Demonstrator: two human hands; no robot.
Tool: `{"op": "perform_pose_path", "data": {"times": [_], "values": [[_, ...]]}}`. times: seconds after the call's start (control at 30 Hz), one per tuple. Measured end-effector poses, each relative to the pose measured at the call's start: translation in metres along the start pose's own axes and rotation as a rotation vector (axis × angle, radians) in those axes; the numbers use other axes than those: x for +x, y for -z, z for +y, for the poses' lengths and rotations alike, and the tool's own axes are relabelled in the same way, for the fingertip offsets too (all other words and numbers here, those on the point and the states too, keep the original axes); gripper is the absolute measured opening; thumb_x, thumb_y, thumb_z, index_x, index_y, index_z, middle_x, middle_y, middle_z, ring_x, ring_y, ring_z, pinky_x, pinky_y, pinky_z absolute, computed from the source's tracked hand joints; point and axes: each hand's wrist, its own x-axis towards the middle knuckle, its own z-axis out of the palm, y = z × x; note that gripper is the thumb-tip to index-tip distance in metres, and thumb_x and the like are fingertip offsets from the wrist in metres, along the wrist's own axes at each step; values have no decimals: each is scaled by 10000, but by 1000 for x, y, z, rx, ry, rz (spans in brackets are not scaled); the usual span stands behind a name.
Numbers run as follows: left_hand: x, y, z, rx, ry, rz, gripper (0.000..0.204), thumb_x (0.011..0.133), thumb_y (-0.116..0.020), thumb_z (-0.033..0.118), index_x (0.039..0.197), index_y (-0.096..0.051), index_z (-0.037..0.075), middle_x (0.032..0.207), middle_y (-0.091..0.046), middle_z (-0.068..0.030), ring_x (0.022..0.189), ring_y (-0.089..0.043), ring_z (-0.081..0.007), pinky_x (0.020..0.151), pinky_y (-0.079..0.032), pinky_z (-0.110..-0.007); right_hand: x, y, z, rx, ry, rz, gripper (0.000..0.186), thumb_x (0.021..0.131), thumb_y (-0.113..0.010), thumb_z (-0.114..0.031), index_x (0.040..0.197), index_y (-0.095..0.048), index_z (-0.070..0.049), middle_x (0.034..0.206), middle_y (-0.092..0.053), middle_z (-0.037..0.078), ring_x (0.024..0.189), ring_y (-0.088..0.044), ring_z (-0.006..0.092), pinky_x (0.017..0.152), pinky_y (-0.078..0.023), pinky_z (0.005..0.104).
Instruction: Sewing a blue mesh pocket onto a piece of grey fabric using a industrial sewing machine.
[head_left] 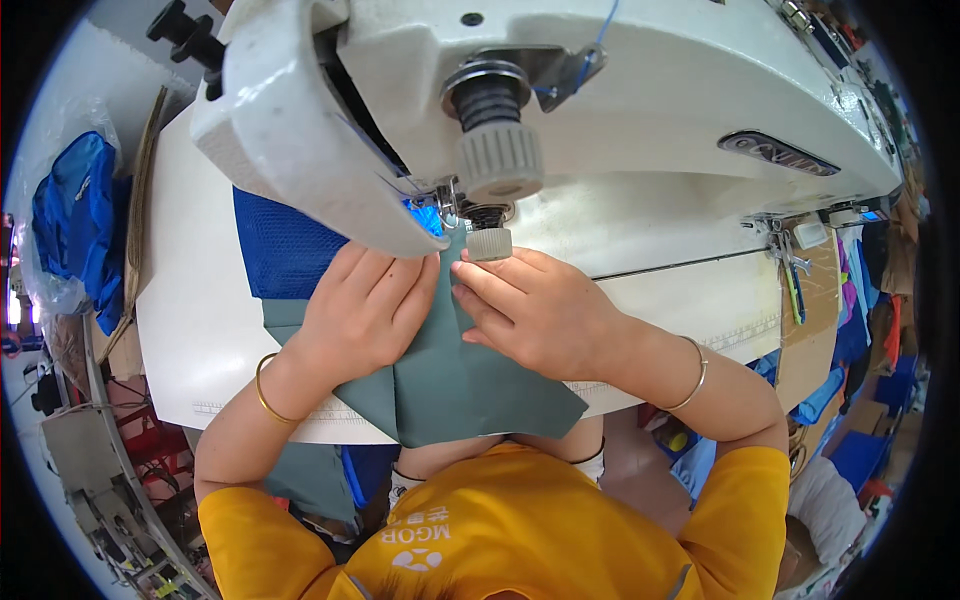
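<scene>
Head view: grey-green fabric (475, 385) lies under both hands, at six o'clock from the sewing machine's (640, 120) presser foot (449, 207).
The left hand (365, 305) at seven o'clock and the right hand (535, 310) at five lie flat, not closed, on the fabric. Fingertips are near the needle area, so one careless push could cause a prick; uneven pressure could pucker the fabric. Toward the view's nine o'clock, a clear plastic bag (62, 288) seems to hold blue cloth (75, 210).

Left hand (352, 318), right hand (555, 318) palm-down, fingers (497, 288) forward, grip unclear.
</scene>
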Motion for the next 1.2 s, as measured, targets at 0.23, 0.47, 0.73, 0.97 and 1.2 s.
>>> {"op": "perform_pose_path", "data": {"times": [0.23, 0.47, 0.73, 0.97, 1.2], "values": [[-3, -21, 8, -158, 122, 50, 300, 791, -719, 32, 1084, -704, -28, 1040, -651, -167, 970, -644, -349, 856, -531, -446, 0, -2, 0, -2, 2, 12, 413, 830, -752, -252, 1078, -741, 78, 1210, -689, 216, 1180, -634, 331, 1013, -529, 402], [4, -19, 17, -70, 208, 112, 284, 789, -740, 42, 1073, -720, 29, 1042, -665, -145, 979, -644, -335, 821, -512, -427, 1, -2, 0, 4, 6, 22, 420, 811, -748, -232, 1076, -736, 94, 1197, -690, 217, 1164, -636, 328, 994, -533, 392], [6, -24, 18, -38, 167, 162, 274, 779, -755, 76, 1047, -720, 29, 1016, -705, -106, 980, -672, -308, 791, -517, -410, 0, -2, 0, 18, 0, 15, 420, 806, -750, -225, 1075, -729, 97, 1192, -684, 223, 1163, -636, 337, 994, -538, 402], [4, -23, 19, -90, 170, 146, 257, 762, -729, 66, 1013, -724, 13, 1029, -713, -120, 1016, -711, -324, 798, -575, -406, 0, -4, -2, 24, -14, 21, 424, 801, -759, -220, 1076, -722, 100, 1202, -668, 220, 1200, -622, 352, 1019, -535, 420], [0, -22, 18, -120, 181, 107, 264, 745, -710, 59, 1001, -728, -4, 1045, -717, -150, 1040, -725, -324, 792, -595, -401, 2, -3, -3, 42, -15, -17, 423, 817, -754, -222, 1085, -718, 103, 1227, -642, 211, 1215, -607, 358, 1037, -530, 438]]}}
